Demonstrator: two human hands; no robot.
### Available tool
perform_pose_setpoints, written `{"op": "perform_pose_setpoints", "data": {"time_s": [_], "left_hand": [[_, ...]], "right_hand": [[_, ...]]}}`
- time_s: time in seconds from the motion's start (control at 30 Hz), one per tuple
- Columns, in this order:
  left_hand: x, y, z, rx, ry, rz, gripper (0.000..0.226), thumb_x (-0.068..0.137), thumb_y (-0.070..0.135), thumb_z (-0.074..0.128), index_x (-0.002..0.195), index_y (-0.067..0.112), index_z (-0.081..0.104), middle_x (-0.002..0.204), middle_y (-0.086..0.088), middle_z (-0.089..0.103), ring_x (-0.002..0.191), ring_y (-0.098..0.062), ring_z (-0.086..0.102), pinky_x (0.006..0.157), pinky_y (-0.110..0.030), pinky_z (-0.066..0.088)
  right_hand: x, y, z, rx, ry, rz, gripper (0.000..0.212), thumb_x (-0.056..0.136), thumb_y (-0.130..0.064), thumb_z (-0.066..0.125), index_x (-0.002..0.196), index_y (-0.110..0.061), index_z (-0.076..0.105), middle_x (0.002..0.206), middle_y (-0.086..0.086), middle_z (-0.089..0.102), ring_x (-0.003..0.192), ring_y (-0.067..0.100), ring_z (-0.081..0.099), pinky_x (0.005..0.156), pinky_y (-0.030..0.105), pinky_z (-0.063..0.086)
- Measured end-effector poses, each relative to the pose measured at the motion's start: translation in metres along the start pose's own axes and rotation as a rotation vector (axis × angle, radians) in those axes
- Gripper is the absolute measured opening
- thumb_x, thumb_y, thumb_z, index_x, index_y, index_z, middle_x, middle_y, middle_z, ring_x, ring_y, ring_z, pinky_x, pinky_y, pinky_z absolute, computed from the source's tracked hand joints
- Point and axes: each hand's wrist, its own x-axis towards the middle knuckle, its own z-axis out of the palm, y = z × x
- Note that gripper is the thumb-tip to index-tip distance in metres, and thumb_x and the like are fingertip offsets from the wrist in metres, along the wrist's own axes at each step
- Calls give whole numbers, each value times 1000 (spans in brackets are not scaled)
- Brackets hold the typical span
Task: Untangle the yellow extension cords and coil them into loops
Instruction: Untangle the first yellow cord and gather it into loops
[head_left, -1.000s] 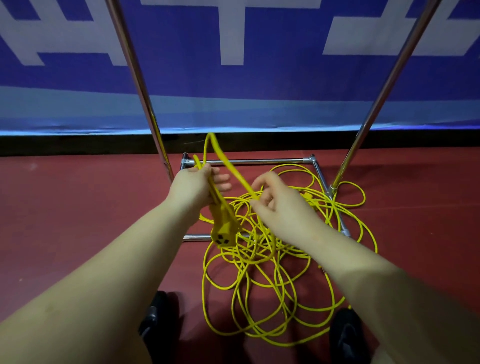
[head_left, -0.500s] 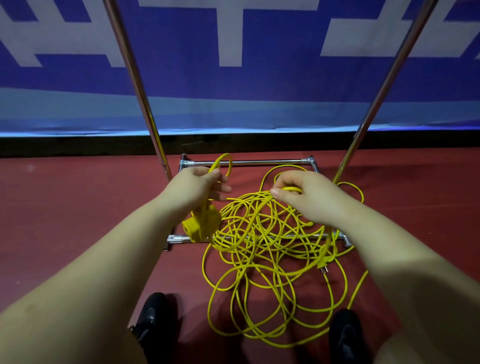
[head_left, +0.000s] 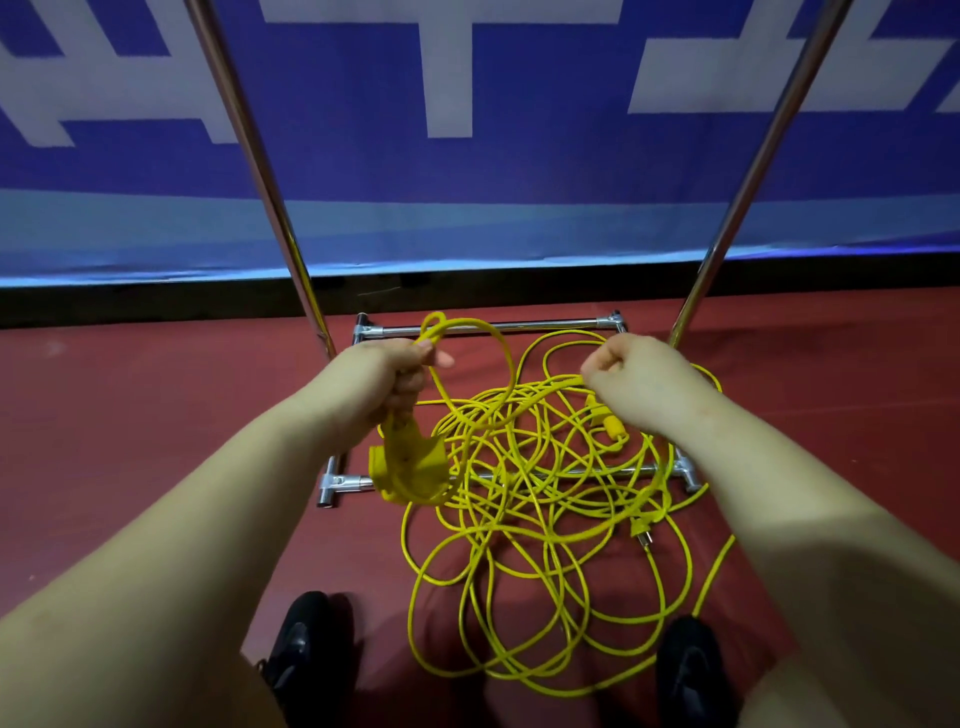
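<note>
Head view: yellow cords (head_left: 540, 499) lie tangled on the red floor (head_left: 156, 415) over a metal frame (head_left: 498, 327); left hand (head_left: 384, 379) grips a loop and socket block (head_left: 410, 467), right hand (head_left: 639, 379) pinches a strand, best drawn out slowly.

Left hand (head_left: 384, 374) and right hand (head_left: 631, 371) each grip strands of tangled yellow cord (head_left: 524, 499) above red floor (head_left: 156, 415).

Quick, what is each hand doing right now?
Left hand: grips a loop of yellow cord, socket block hanging below.
Right hand: grips a cord strand.
</note>
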Motion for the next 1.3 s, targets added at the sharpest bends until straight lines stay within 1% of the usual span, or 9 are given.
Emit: {"op": "perform_pose_setpoints", "data": {"time_s": [0.13, 0.3, 0.43, 0.57, 0.83, 0.93, 1.07, 1.17, 1.3], "left_hand": [[5, -1, -8, -48, 42, -29, 31, 99, 20, 33, 82, 12, 58, 42, 10, 23, 34, -4, 20, 43, -21, 19], [12, -8, -10, -80, 138, 2, 32, 101, 21, 32, 85, 12, 59, 44, 10, 24, 35, -4, 21, 41, -19, 21], [16, -11, -13, -45, 213, 73, 31, 102, 21, 34, 86, 11, 60, 44, 10, 25, 38, -5, 22, 44, -21, 22], [16, -15, -16, 50, 308, 83, 32, 102, 21, 36, 83, 12, 60, 43, 9, 27, 39, -7, 23, 47, -24, 21], [17, -20, -26, 194, 483, -19, 34, 101, 23, 38, 75, 16, 60, 33, 10, 35, 44, -15, 29, 45, -25, 21], [16, -21, -24, 247, 443, -40, 33, 100, 23, 39, 77, 14, 60, 33, 9, 37, 37, -12, 32, 46, -25, 25], [12, -20, -20, 362, 276, -20, 33, 100, 24, 42, 79, 12, 64, 47, 5, 36, 47, -15, 29, 48, -27, 22], [6, -17, -12, 386, 108, -17, 36, 99, 30, 43, 76, 12, 64, 44, 10, 34, 46, -13, 28, 49, -26, 22], [-2, -11, 0, 388, -40, -10, 46, 99, 38, 38, 62, 13, 51, 45, 8, 32, 45, -12, 24, 48, -25, 20]], "right_hand": [[-5, -2, 1, -24, -214, -39, 21, 87, -42, 58, 82, -22, 62, 54, -4, 48, 51, 14, 48, 55, 26, 37], [-5, 1, 7, 172, -380, 86, 25, 96, -18, 46, 106, 0, 61, 48, 1, 50, 41, 15, 49, 54, 30, 44], [-11, -3, 9, 260, -461, 78, 20, 94, -5, 44, 108, -6, 57, 62, 1, 54, 45, 7, 44, 51, 27, 48], [-12, -3, 5, 135, -362, -1, 17, 88, -33, 59, 92, -19, 67, 58, -2, 47, 52, 15, 47, 64, 38, 52], [6, 5, 0, 534, 210, 6, 20, 96, -11, 43, 104, -10, 62, 67, -4, 60, 50, 17, 49, 54, 31, 48], [6, 6, 0, 559, 295, -75, 23, 95, -13, 47, 115, -13, 58, 76, -9, 65, 58, 18, 53, 66, 41, 51], [3, 2, 2, 557, 264, -192, 36, 94, -12, 50, 129, -15, 50, 89, -7, 69, 47, 1, 46, 48, 16, 38], [2, -2, 5, 726, 226, -172, 39, 94, -9, 50, 132, -13, 48, 87, -12, 67, 66, 19, 46, 60, 23, 38], [-2, -10, 7, 923, 75, -164, 39, 94, -1, 47, 131, -11, 47, 90, -7, 66, 64, 0, 54, 66, 9, 44]]}}
